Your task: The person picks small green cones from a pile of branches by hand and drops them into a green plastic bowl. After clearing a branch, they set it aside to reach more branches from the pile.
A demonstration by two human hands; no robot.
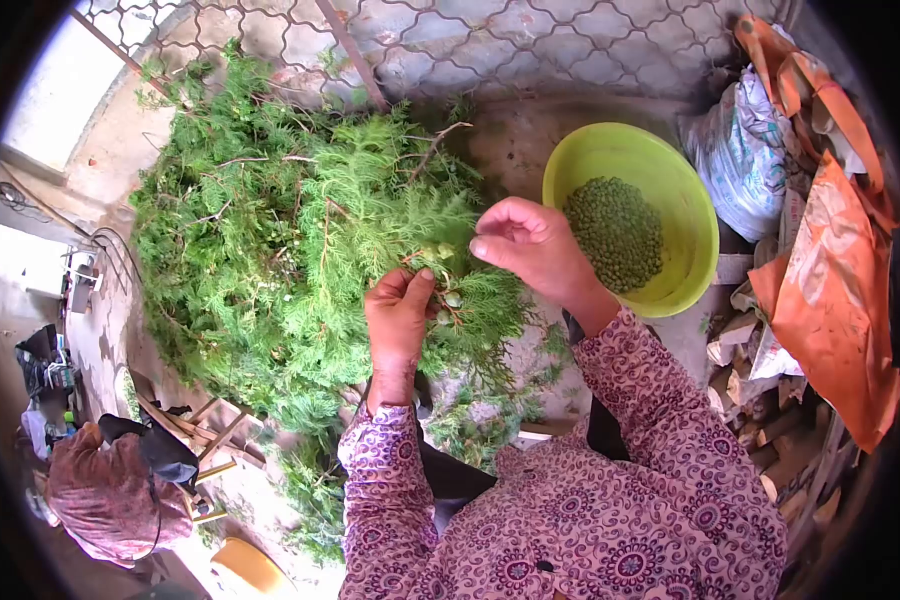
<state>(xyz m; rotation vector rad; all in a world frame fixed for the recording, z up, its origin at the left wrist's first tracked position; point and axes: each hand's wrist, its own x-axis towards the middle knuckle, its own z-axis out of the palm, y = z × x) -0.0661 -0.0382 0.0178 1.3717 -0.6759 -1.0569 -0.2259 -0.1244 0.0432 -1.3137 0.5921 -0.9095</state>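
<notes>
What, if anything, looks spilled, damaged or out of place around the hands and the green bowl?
Nothing stands out. The green seeds all lie inside the bowl, none spilled beside it. The left hand grips a leafy branch while the right hand picks at it.

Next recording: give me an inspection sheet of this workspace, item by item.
Surface: bare concrete floor.
Job's things: heap of green branches; sprig with small green cones; yellow-green bowl of green cones.
Clutter: white sack, orange cloth, wood scraps.
Hands: left hand grips the sprig; right hand, fingers pinched, at its cones.
Cables: dark wires at far left.
Surroundings: metal grille; another person lower left.
</notes>
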